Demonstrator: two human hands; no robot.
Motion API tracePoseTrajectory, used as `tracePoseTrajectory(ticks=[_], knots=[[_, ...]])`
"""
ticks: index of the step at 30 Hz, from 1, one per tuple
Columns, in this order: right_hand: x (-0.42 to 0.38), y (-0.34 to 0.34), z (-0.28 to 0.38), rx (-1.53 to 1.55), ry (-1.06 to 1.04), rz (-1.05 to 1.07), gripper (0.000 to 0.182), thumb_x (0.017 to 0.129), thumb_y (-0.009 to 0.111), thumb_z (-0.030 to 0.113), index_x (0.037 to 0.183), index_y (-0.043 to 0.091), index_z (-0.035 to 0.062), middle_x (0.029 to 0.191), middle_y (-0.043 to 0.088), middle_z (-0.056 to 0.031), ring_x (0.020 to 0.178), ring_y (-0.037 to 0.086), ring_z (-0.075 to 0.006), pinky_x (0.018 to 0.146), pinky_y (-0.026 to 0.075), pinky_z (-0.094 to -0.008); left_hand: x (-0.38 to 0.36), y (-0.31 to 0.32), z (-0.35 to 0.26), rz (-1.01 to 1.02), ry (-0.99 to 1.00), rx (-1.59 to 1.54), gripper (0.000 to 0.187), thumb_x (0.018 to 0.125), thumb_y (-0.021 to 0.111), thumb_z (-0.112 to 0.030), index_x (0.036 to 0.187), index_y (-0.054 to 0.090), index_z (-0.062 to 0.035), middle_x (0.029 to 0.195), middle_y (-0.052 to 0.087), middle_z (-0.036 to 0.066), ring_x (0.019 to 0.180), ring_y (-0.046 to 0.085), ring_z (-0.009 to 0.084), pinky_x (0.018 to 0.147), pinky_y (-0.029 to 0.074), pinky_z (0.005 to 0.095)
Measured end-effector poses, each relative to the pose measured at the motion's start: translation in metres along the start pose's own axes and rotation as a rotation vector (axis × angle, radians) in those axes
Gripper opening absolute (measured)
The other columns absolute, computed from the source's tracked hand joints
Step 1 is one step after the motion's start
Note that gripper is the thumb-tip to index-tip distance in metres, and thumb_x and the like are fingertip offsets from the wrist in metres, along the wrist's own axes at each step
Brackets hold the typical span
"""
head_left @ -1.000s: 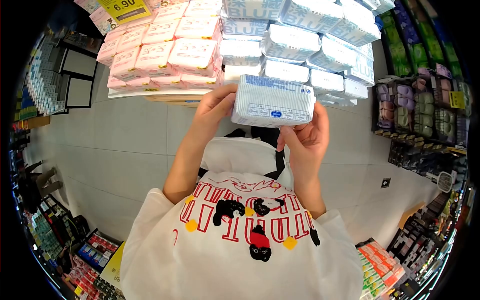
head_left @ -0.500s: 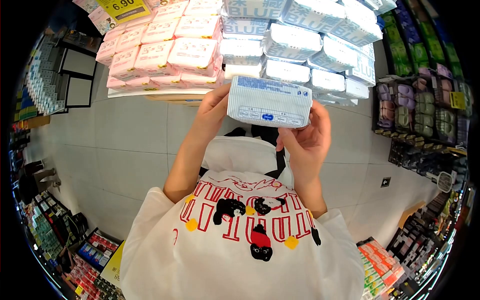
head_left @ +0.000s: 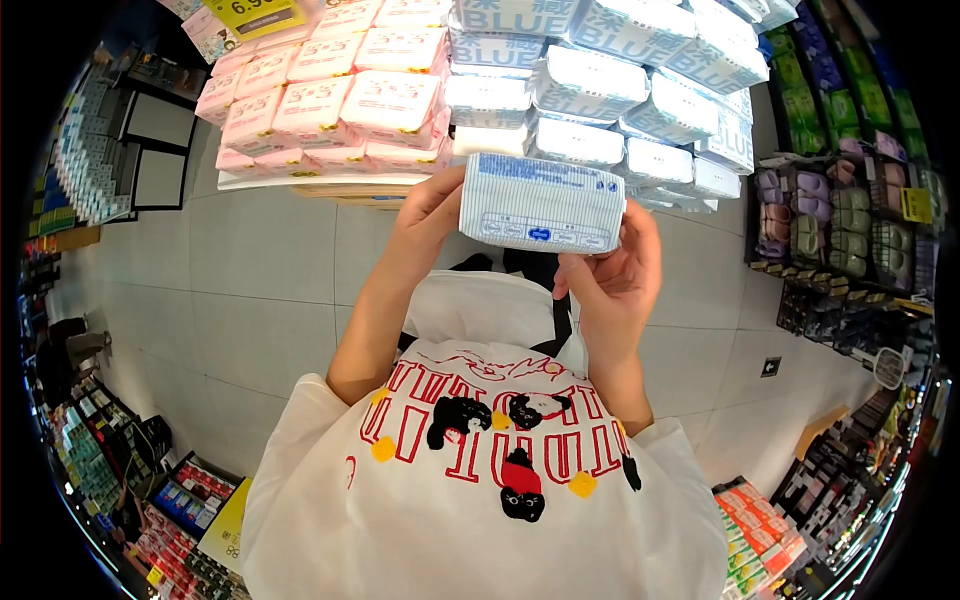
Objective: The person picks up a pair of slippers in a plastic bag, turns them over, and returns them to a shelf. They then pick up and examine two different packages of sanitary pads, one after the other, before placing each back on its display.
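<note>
A blue-and-white striped package [head_left: 542, 203] is held up between both hands, its printed face with a row of small icons turned toward me. My left hand [head_left: 437, 207] grips its left end, the fingers partly hidden behind it. At the lower right corner, my right hand [head_left: 615, 255] holds the package with the thumb below and fingers curled at the edge. Just beyond it are stacked white-and-blue packs [head_left: 585, 85] and, to their left, pink packs [head_left: 390, 105].
A yellow price sign [head_left: 258, 14] stands at the upper left of the display. Slippers [head_left: 850, 215] hang on a rack at the right. Shelves of goods line the left side, and orange boxes [head_left: 757, 515] sit at the lower right. Grey tiled floor [head_left: 270, 260] surrounds me.
The package has shifted very slightly right and tilted a little in my hands. The display appears marginally shifted to the right. Both hands keep their hold.
</note>
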State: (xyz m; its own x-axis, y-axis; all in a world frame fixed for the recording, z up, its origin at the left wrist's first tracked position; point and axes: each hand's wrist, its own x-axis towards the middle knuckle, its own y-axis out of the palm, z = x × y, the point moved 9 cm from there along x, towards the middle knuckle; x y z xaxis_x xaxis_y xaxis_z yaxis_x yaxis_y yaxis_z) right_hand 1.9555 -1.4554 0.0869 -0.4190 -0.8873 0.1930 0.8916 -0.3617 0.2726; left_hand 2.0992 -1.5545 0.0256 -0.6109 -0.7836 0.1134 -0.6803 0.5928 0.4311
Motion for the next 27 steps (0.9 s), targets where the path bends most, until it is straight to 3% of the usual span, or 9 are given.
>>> tracePoseTrajectory(ticks=[10, 17, 19, 21, 22, 23, 25, 26, 27], knots=[[-0.004, -0.002, -0.002, -0.01, 0.027, -0.007, 0.056, 0.072, 0.058, -0.017, 0.123, 0.041, -0.002, 0.103, 0.052, -0.0108, 0.079, 0.058, -0.0133, 0.048, 0.052, -0.0196, -0.001, 0.002, 0.002, 0.013, -0.03, 0.008, 0.038, 0.094, 0.047, -0.021, 0.122, 0.051, 0.0042, 0.108, 0.06, 0.006, 0.097, 0.053, 0.01, 0.086, 0.04, 0.0239], [-0.006, -0.005, -0.001, -0.048, 0.009, -0.045, 0.055, 0.072, 0.061, -0.015, 0.123, 0.045, -0.0008, 0.092, 0.051, -0.0045, 0.072, 0.051, -0.0084, 0.061, 0.044, -0.0187, -0.005, 0.001, 0.01, 0.077, -0.01, 0.014, 0.037, 0.093, 0.049, -0.021, 0.122, 0.052, 0.0023, 0.112, 0.06, 0.007, 0.101, 0.054, 0.0117, 0.086, 0.041, 0.0245], [-0.004, -0.006, -0.001, -0.092, -0.033, -0.037, 0.055, 0.071, 0.062, -0.014, 0.122, 0.047, -0.0002, 0.089, 0.05, -0.0033, 0.072, 0.049, -0.0085, 0.063, 0.042, -0.0195, -0.008, 0.0, 0.021, 0.0, -0.126, -0.114, 0.038, 0.092, 0.05, -0.018, 0.125, 0.049, 0.0008, 0.116, 0.058, 0.009, 0.106, 0.054, 0.0144, 0.088, 0.044, 0.0268], [-0.001, 0.007, 0.017, -0.556, -0.284, 0.089, 0.057, 0.068, 0.065, -0.011, 0.121, 0.049, 0.0008, 0.084, 0.048, -0.0037, 0.074, 0.047, -0.0116, 0.066, 0.041, -0.0224, -0.005, 0.013, 0.019, 0.013, -0.211, -0.193, 0.041, 0.088, 0.054, -0.013, 0.126, 0.047, -0.0006, 0.118, 0.057, 0.009, 0.108, 0.054, 0.0161, 0.089, 0.045, 0.029], [0.001, 0.013, 0.024, -0.636, -0.327, 0.091, 0.06, 0.064, 0.069, -0.006, 0.121, 0.049, 0.0022, 0.086, 0.05, -0.0063, 0.079, 0.049, -0.0172, 0.069, 0.042, -0.0275, -0.005, 0.021, 0.023, 0.02, -0.298, -0.273, 0.046, 0.084, 0.059, -0.008, 0.128, 0.045, -0.0019, 0.12, 0.055, 0.01, 0.11, 0.054, 0.0177, 0.091, 0.045, 0.0312], [0.001, 0.017, 0.028, -0.637, -0.328, 0.085, 0.06, 0.064, 0.069, -0.006, 0.121, 0.049, 0.0022, 0.086, 0.05, -0.0063, 0.079, 0.049, -0.0172, 0.069, 0.042, -0.0275, -0.007, 0.022, 0.029, 0.026, -0.302, -0.271, 0.046, 0.084, 0.059, -0.008, 0.128, 0.045, -0.0019, 0.12, 0.055, 0.01, 0.11, 0.054, 0.0177, 0.091, 0.045, 0.0312], [-0.001, 0.027, 0.037, -0.729, -0.382, 0.091, 0.06, 0.064, 0.071, -0.001, 0.12, 0.05, 0.0037, 0.089, 0.053, -0.0077, 0.085, 0.049, -0.0216, 0.078, 0.04, -0.0335, -0.011, 0.027, 0.038, 0.102, -0.264, -0.097, 0.06, 0.074, 0.068, 0.0, 0.129, 0.044, -0.0042, 0.123, 0.054, 0.01, 0.111, 0.054, 0.0199, 0.091, 0.047, 0.0333], [-0.002, 0.029, 0.033, -0.772, -0.357, 0.123, 0.059, 0.065, 0.072, 0.003, 0.119, 0.05, 0.0055, 0.1, 0.056, -0.0087, 0.095, 0.048, -0.025, 0.086, 0.035, -0.041, -0.008, 0.032, 0.035, 0.128, -0.203, -0.15, 0.068, 0.066, 0.073, 0.003, 0.128, 0.046, -0.0061, 0.123, 0.054, 0.011, 0.111, 0.054, 0.0225, 0.091, 0.048, 0.0356], [-0.003, 0.029, 0.031, -0.771, -0.358, 0.122, 0.059, 0.065, 0.072, 0.003, 0.119, 0.05, 0.0055, 0.1, 0.056, -0.0087, 0.095, 0.048, -0.025, 0.086, 0.035, -0.041, -0.009, 0.032, 0.039, 0.128, -0.203, -0.148, 0.068, 0.066, 0.073, 0.003, 0.128, 0.046, -0.0061, 0.123, 0.054, 0.011, 0.111, 0.054, 0.0225, 0.091, 0.048, 0.0356]])
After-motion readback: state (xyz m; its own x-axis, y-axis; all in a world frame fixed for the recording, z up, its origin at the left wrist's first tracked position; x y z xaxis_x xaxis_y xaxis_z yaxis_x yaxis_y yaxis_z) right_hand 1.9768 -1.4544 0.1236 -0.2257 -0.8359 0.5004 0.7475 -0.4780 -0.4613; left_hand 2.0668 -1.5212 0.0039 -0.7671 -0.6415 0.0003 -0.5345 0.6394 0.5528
